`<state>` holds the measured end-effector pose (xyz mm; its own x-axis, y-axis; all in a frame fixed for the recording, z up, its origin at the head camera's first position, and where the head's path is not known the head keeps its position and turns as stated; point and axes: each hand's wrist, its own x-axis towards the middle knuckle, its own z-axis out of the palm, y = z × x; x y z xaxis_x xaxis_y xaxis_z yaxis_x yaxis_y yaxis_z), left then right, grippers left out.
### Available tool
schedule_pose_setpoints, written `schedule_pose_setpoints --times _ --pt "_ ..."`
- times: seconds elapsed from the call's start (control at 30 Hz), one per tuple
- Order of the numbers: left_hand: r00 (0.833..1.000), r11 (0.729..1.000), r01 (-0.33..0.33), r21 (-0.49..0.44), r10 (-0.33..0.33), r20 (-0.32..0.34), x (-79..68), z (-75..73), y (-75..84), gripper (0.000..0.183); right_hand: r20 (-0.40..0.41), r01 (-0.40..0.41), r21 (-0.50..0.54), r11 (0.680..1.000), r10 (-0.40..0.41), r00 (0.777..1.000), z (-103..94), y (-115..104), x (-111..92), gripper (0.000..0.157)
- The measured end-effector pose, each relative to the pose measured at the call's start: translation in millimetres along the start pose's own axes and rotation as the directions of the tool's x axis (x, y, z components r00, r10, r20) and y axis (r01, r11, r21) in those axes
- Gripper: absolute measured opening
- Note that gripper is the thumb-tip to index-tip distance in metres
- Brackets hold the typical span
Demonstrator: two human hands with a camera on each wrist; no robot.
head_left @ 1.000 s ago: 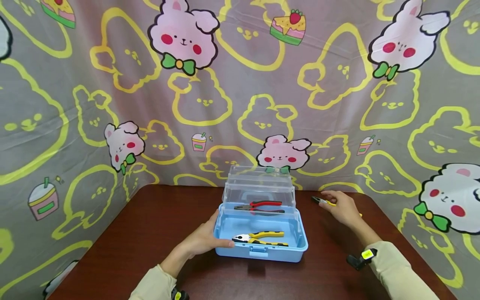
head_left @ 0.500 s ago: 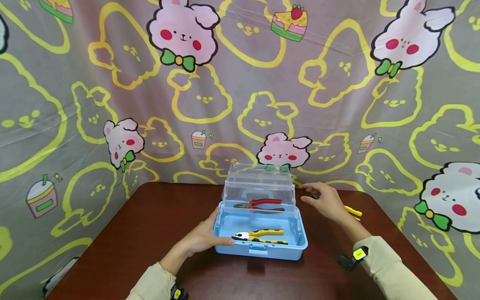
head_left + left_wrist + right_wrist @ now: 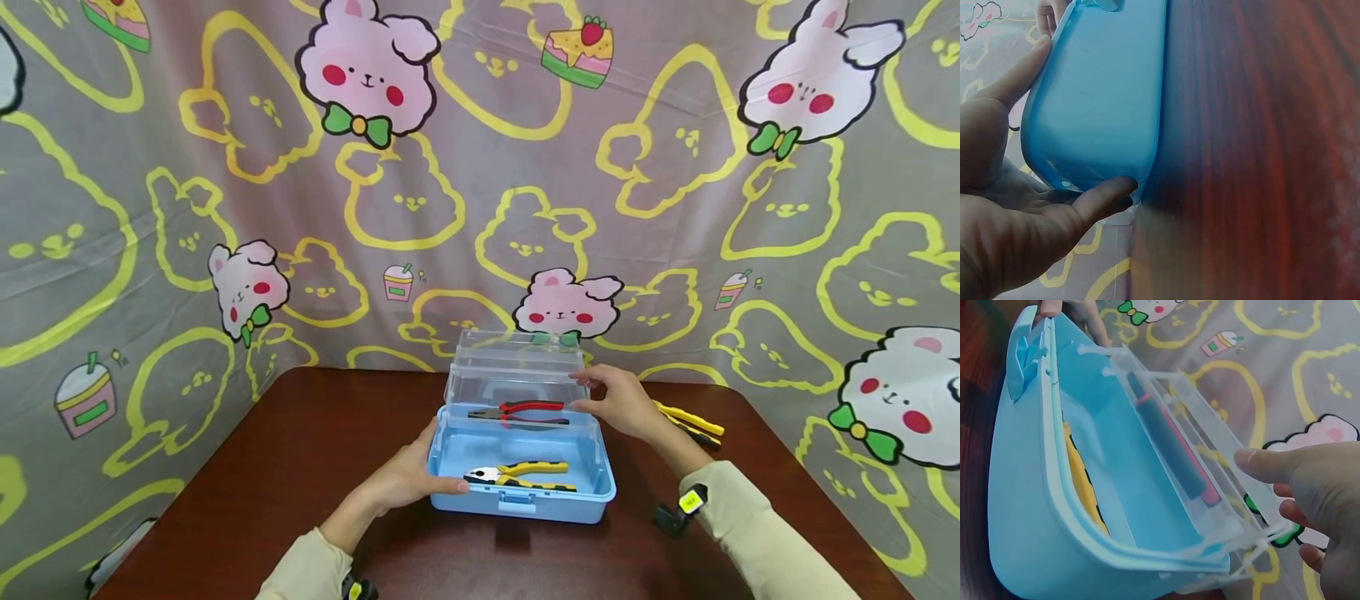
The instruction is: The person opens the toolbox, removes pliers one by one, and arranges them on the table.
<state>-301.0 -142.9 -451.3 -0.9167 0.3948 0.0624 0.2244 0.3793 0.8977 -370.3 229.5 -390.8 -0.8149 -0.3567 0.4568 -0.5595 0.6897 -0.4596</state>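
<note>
A light blue toolbox stands on the table, its clear upper section raised toward the back. My left hand grips its left end, thumb along the front rim. Combination pliers with yellow-black handles lie in the bottom. Red-handled pliers rest in the clear tray above. At the tray's right edge is my right hand, thumb and fingers spread apart; in the right wrist view its thumb overlaps the clear plastic.
Another pair of yellow-black handled pliers lies on the dark wooden table to the right, partly hidden by my right hand. A patterned curtain hangs close behind the table's back edge. The box's front latch hangs unfastened.
My right hand has come away from the pliers on the right of the table and moved left to the clear tray. The left hand stays on the toolbox.
</note>
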Motion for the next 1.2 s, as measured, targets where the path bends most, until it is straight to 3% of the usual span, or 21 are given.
schedule_pose_setpoints --times 0.27,0.47,0.77,0.97,1.2 --pt "1.000 1.000 0.006 0.002 -0.006 -0.010 0.8 -0.1 -0.4 0.125 0.104 0.004 0.040 0.999 -0.008 0.995 9.2 -4.4 12.2 0.050" --pt "1.000 1.000 0.004 0.002 -0.004 -0.009 0.5 0.2 -1.4 0.126 0.208 0.020 0.054 0.998 -0.031 0.978 11.5 -6.4 19.0 0.048" --pt "1.000 1.000 0.009 -0.004 -0.009 0.004 0.1 -0.1 -3.2 0.127 0.425 0.014 0.095 0.995 -0.053 0.904 12.3 -14.0 32.6 0.049" --pt "1.000 1.000 0.003 -0.003 -0.003 0.004 2.6 -0.5 -3.0 0.126 0.509 0.009 0.033 0.999 -0.024 0.861 13.4 -17.3 40.3 0.046" --pt "1.000 1.000 0.024 0.013 -0.024 -0.018 1.9 -1.3 -0.5 0.125 0.585 0.079 -0.030 0.996 -0.046 0.809 13.9 -19.3 44.8 0.048"
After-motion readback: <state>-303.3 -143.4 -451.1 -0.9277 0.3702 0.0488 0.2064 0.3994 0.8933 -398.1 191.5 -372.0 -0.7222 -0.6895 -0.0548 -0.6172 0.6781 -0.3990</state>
